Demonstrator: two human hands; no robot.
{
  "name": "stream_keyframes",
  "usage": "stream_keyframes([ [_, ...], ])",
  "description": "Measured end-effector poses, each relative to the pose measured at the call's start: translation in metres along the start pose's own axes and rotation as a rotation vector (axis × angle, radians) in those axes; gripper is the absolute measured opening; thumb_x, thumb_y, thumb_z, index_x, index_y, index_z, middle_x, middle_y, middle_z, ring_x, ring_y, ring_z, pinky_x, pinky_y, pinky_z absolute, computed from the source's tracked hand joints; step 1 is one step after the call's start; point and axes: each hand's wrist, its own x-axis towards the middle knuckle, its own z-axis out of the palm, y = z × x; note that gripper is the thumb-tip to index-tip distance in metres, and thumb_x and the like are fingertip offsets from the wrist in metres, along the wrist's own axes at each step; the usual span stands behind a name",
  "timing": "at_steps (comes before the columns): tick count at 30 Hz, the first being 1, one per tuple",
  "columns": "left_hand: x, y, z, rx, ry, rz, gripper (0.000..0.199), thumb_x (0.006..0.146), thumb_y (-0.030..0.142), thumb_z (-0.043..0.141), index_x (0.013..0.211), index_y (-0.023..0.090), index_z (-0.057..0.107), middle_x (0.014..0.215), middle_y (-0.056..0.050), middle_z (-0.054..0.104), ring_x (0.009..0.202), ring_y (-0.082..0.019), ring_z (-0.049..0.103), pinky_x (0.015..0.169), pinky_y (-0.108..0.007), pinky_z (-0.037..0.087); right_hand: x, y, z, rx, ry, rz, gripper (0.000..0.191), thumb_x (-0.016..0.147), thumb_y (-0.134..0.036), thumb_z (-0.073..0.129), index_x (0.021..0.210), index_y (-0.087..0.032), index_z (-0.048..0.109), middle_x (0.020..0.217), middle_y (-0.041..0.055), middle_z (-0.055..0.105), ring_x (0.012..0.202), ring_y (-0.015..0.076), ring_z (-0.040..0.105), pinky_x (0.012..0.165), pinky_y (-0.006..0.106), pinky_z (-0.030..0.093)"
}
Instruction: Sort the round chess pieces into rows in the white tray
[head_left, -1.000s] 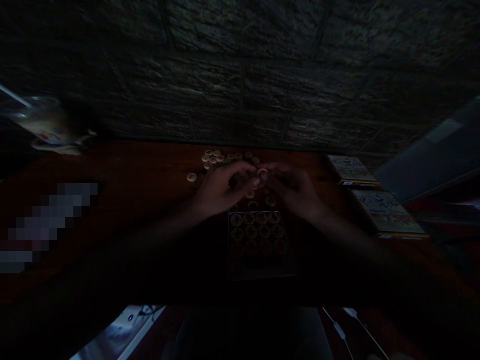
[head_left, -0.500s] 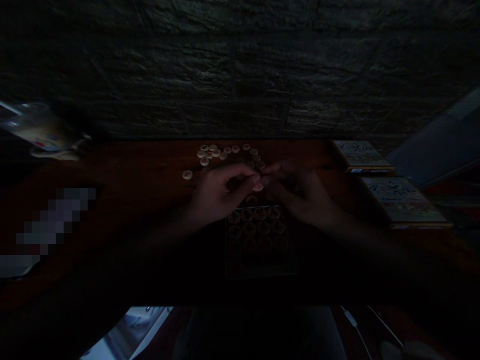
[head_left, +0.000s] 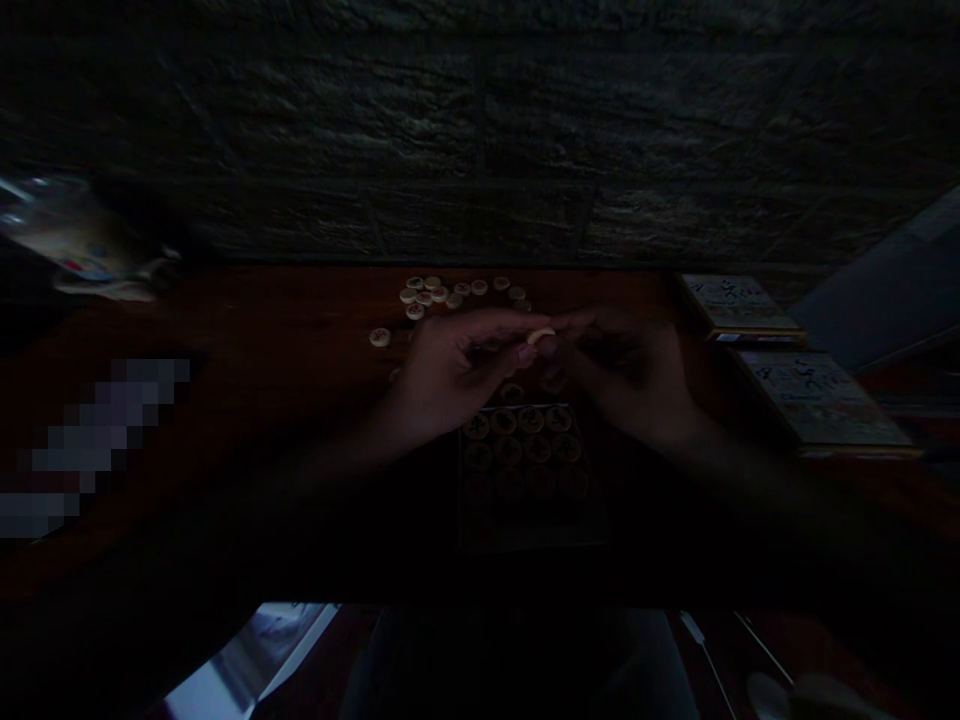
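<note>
Fingertips of both my left hand (head_left: 457,370) and my right hand (head_left: 630,375) pinch one pale round game piece (head_left: 541,337) between them, above the dark table. Just below, nearer me, lies a dark tray (head_left: 532,545) with rows of round pieces marked with characters. A loose piece (head_left: 512,393) rests between the tray and my hands. Behind my left hand a loose group of pale discs (head_left: 439,294) is spread near the wall, some with red marks. One red-marked disc (head_left: 380,338) lies apart on the left.
Two flat printed boxes (head_left: 739,303) (head_left: 823,398) lie at the right. A clear drink cup (head_left: 75,240) stands at the far left. The stone wall (head_left: 480,150) rises behind the table. White cables hang below at the right.
Both hands have shifted slightly right and up in view, and the piece between the fingertips has turned. The whole view has moved a little.
</note>
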Motion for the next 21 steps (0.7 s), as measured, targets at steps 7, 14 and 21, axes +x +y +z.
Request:
stream_keyframes([
  [7,-0.0023,-0.0003,0.0056,0.004,0.060,0.029,0.018,0.089,0.023,0.074,0.107,0.019,0.075,0.102,-0.004,0.080,0.087,-0.017,0.076,0.081,-0.027,0.064,-0.0027,0.0008,-0.0011,-0.070,-0.021,-0.053,0.026,0.089,-0.046,0.073,0.099,-0.022,0.076,0.082,0.0015,0.077,0.068,0.0152,0.071,0.063,0.026,0.056],
  [14,-0.0025,0.0054,0.0069,0.008,0.074,0.033,0.008,0.088,0.022,0.075,0.094,0.017,0.076,0.089,-0.003,0.080,0.075,-0.014,0.076,0.069,-0.022,0.063,-0.0004,-0.0002,-0.0003,-0.021,-0.034,-0.060,0.027,0.082,-0.047,0.079,0.088,-0.021,0.075,0.081,0.0010,0.077,0.067,0.0141,0.070,0.063,0.025,0.056],
  [21,-0.0018,-0.0011,0.0055,-0.185,0.102,0.005,0.011,0.086,0.023,0.077,0.096,0.018,0.076,0.093,-0.004,0.081,0.077,-0.016,0.078,0.071,-0.024,0.065,-0.0013,0.0011,0.0004,0.045,-0.052,-0.052,0.023,0.087,-0.044,0.075,0.089,-0.022,0.077,0.074,-0.0004,0.075,0.063,0.0128,0.068,0.059,0.023,0.055],
])
